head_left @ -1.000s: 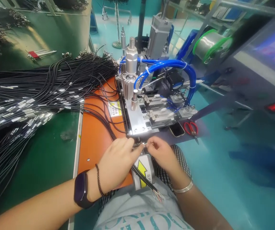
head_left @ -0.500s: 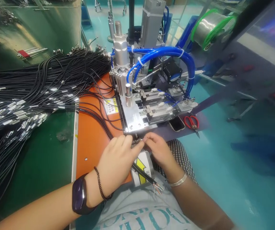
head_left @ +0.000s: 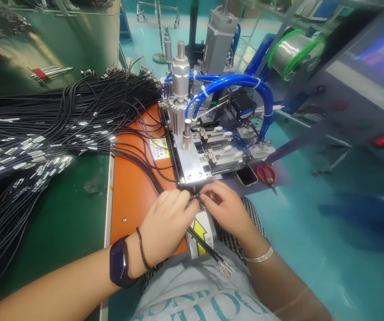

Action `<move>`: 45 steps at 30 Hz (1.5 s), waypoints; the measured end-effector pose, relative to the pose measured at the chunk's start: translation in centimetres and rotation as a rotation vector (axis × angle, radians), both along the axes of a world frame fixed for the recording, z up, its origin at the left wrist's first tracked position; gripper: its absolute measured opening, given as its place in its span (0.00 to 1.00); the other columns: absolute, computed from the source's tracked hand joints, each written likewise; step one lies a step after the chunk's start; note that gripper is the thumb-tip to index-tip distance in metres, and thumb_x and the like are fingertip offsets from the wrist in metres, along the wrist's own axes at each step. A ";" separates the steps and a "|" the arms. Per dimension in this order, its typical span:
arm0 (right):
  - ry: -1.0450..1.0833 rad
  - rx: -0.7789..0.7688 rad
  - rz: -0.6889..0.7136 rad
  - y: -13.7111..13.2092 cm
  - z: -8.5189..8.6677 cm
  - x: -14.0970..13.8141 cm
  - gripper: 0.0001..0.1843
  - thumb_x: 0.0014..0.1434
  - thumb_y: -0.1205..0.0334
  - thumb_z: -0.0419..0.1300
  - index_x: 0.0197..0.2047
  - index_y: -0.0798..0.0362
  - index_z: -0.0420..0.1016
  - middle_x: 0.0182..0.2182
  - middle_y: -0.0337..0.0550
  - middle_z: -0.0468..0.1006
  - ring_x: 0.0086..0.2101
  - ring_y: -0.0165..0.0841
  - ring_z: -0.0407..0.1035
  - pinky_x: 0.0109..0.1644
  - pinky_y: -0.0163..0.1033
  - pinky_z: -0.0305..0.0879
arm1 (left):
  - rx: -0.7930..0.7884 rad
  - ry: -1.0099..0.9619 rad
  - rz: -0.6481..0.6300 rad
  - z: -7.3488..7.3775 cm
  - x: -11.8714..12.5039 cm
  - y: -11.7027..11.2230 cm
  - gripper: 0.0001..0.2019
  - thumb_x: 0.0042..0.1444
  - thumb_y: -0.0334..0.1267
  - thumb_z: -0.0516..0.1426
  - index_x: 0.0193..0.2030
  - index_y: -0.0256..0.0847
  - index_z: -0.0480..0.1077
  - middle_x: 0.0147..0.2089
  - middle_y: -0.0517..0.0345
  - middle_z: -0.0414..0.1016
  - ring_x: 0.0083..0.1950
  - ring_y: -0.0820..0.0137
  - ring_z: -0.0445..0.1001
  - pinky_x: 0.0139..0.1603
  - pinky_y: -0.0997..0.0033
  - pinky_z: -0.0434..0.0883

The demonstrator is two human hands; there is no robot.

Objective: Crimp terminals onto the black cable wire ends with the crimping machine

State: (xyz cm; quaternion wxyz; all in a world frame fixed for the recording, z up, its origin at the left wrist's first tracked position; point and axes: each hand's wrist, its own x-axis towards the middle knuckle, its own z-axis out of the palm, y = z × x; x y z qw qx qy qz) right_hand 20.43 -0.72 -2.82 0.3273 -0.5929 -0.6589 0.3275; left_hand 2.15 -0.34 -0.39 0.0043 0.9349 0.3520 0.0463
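My left hand (head_left: 167,223) and my right hand (head_left: 225,207) meet fingertip to fingertip at the front edge of a metal fixture machine (head_left: 208,147). Both pinch a small connector end of a black cable (head_left: 208,252), which runs back toward my lap and ends in bare coloured wires (head_left: 226,269). The pinched piece itself is mostly hidden by my fingers. A dark watch and a bead bracelet are on my left wrist, a silver bangle on my right.
A large bundle of black cables (head_left: 45,133) with metal ends covers the green bench at left. An orange plate (head_left: 132,196) lies under my left hand. Red scissors (head_left: 266,174), a phone (head_left: 246,176) and a solder spool (head_left: 288,51) are to the right.
My hands have stayed pinched together at the fixture's front edge, with only small finger shifts. The view swayed a little, left and then back.
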 end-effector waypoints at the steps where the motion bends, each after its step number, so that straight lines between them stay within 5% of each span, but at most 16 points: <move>1: -0.021 -0.031 -0.026 0.0 0.0 -0.1 0.04 0.59 0.66 0.56 0.33 0.51 0.71 0.26 0.35 0.66 0.30 0.29 0.62 0.35 0.34 0.58 | -0.002 0.004 0.004 0.0 0.0 0.0 0.11 0.59 0.30 0.49 0.47 0.40 0.66 0.36 0.55 0.62 0.37 0.63 0.62 0.36 0.62 0.64; 9: 0.086 -0.334 -0.059 0.2 -0.1 -0.2 0.11 0.61 0.55 0.50 0.31 0.52 0.64 0.26 0.35 0.67 0.28 0.29 0.60 0.33 0.35 0.56 | -0.011 0.013 0.007 0.4 -0.3 0.2 0.07 0.55 0.25 0.48 0.32 0.39 0.63 0.32 0.54 0.63 0.33 0.62 0.64 0.32 0.62 0.65; 16: 0.684 -0.695 -0.190 0.3 -0.9 -1.0 0.16 0.51 0.49 0.59 0.29 0.51 0.59 0.18 0.28 0.54 0.18 0.23 0.47 0.19 0.30 0.41 | -0.010 0.080 0.081 0.9 -0.4 -1.7 0.10 0.53 0.24 0.49 0.38 0.33 0.69 0.37 0.49 0.68 0.37 0.59 0.67 0.33 0.61 0.68; 18: 0.610 -0.619 -0.227 -0.1 -1.4 -0.8 0.15 0.52 0.50 0.59 0.31 0.51 0.60 0.18 0.28 0.54 0.18 0.23 0.47 0.19 0.30 0.41 | 0.019 0.113 0.072 0.9 -0.3 -2.3 0.12 0.52 0.23 0.49 0.41 0.31 0.70 0.38 0.47 0.69 0.39 0.59 0.67 0.34 0.62 0.68; 22: 0.241 -0.215 -0.213 -1.6 -1.1 0.4 0.11 0.58 0.56 0.57 0.43 0.50 0.64 0.25 0.33 0.64 0.25 0.28 0.60 0.28 0.34 0.59 | 0.016 0.146 0.106 0.9 -0.2 -2.6 0.15 0.53 0.23 0.49 0.46 0.31 0.67 0.36 0.49 0.69 0.36 0.60 0.68 0.32 0.62 0.68; 27: -0.001 0.251 0.493 -4.3 1.2 1.2 0.16 0.59 0.70 0.56 0.49 0.43 0.70 0.39 0.40 0.73 0.39 0.32 0.65 0.43 0.40 0.62 | -0.142 0.176 0.122 1.9 -0.1 -1.7 0.13 0.51 0.27 0.55 0.45 0.34 0.65 0.36 0.51 0.71 0.36 0.60 0.70 0.35 0.60 0.70; 29: 0.025 0.368 0.596 -5.3 1.6 0.9 0.17 0.59 0.71 0.56 0.50 0.42 0.70 0.39 0.41 0.74 0.38 0.33 0.64 0.43 0.41 0.63 | -0.172 0.194 0.128 2.3 -0.1 -1.5 0.14 0.49 0.27 0.56 0.44 0.35 0.65 0.36 0.51 0.71 0.37 0.59 0.71 0.36 0.59 0.71; 36: 0.152 0.474 0.502 -6.3 0.7 -0.3 0.13 0.63 0.69 0.52 0.50 0.50 0.69 0.37 0.44 0.77 0.39 0.33 0.67 0.46 0.42 0.66 | -0.171 0.173 0.144 2.4 -0.5 -1.0 0.11 0.48 0.25 0.55 0.40 0.37 0.65 0.36 0.52 0.72 0.38 0.59 0.71 0.37 0.58 0.71; 45: 0.140 0.540 0.332 -4.2 -0.5 -1.0 0.12 0.63 0.64 0.53 0.48 0.50 0.73 0.37 0.43 0.79 0.38 0.34 0.70 0.44 0.44 0.66 | -0.076 0.002 0.093 1.5 -1.8 -0.2 0.11 0.51 0.22 0.51 0.40 0.38 0.66 0.39 0.54 0.72 0.39 0.62 0.70 0.39 0.59 0.72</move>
